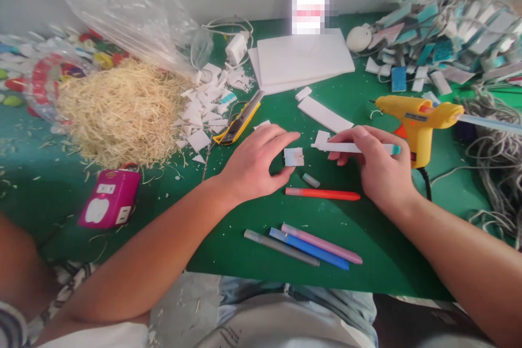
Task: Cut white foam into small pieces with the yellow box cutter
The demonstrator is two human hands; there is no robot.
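Observation:
My right hand (381,166) grips a white marker pen (342,147) with a teal end, its tip pointing left. My left hand (263,163) has thumb and forefinger apart around a small white foam piece (294,157), which bears pale blue and pinkish colour. The thumb is at the piece's lower edge; a gap shows below the forefinger. A loose pen cap (311,180) lies just below, then a red marker (324,194). Nearer me are a grey marker (281,247), a blue marker (310,248) and a pink marker (322,243).
A yellow glue gun (420,117) stands right. White foam strips (324,114) and sheets (305,62) lie behind my hands. Left are a box cutter (240,119), foam scraps (204,103), a straw heap (122,109) and a magenta power socket (110,198). Tangled cords (495,157) lie right.

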